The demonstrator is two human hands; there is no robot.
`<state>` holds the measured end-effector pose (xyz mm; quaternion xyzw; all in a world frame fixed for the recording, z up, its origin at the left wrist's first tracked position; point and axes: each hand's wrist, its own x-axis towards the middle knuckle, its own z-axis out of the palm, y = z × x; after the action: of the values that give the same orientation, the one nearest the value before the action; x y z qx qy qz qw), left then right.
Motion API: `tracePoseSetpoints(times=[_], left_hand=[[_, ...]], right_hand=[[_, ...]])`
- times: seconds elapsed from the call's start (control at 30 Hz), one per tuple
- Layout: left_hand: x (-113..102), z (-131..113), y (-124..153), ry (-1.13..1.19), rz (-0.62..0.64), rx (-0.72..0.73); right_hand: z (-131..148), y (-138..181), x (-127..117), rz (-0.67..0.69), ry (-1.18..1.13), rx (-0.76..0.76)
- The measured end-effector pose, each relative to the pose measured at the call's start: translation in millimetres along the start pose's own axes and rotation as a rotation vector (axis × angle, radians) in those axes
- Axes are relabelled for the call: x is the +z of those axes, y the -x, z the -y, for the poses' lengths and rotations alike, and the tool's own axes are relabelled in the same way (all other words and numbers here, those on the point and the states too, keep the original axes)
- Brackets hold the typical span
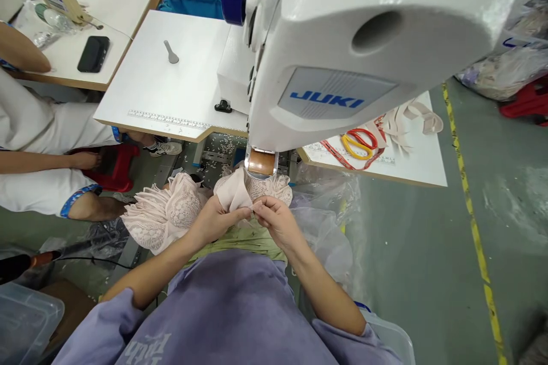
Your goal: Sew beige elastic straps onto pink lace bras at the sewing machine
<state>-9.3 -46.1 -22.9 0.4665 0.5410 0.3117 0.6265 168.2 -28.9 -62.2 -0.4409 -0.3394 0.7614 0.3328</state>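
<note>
My left hand [218, 219] pinches the near edge of a pale pink lace bra [233, 189], just in front of the sewing machine [325, 68]. My right hand [276, 219] pinches the same edge, its fingertips almost meeting the left ones. Part of the bra lies beneath the machine's head, so the needle area and the seam there are hidden. Left of my left hand, a thick stack of pale pink lace bras [166, 211] hangs at lap height, nearly touching my forearm.
On the right table wing [411, 165] lie scissors with red and yellow handles [362, 144] and fabric strips [398, 122]. A seated co-worker's leg [47, 188] is at the left, near a red stool [117, 168]. Clear plastic bins [25, 319] stand by me.
</note>
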Motion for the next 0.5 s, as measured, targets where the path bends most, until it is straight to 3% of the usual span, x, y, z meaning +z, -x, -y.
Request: tracePoseSetpoints(times=[0.1,0.17,0.23,0.33,0.4,0.5], left_hand=[[6,3,3,0.136,-0.043,-0.024],[9,3,3,0.197,-0.076,-0.036],[12,1,2,0.236,-0.128,-0.014],[13,-3,1,0.262,-0.201,0.02],[15,-3,1,0.25,-0.221,0.049],[17,-2,0,0.192,-0.246,0.082]], right_hand=[[5,0,-3,0.064,-0.006,0.066],[7,1,-4,0.048,0.064,0.031],[7,6,-4,-0.102,0.238,-0.116],[5,15,0,-0.358,0.594,-0.463],[4,20,4,-0.373,0.756,-0.652],[3,19,10,-0.328,0.859,-0.755]])
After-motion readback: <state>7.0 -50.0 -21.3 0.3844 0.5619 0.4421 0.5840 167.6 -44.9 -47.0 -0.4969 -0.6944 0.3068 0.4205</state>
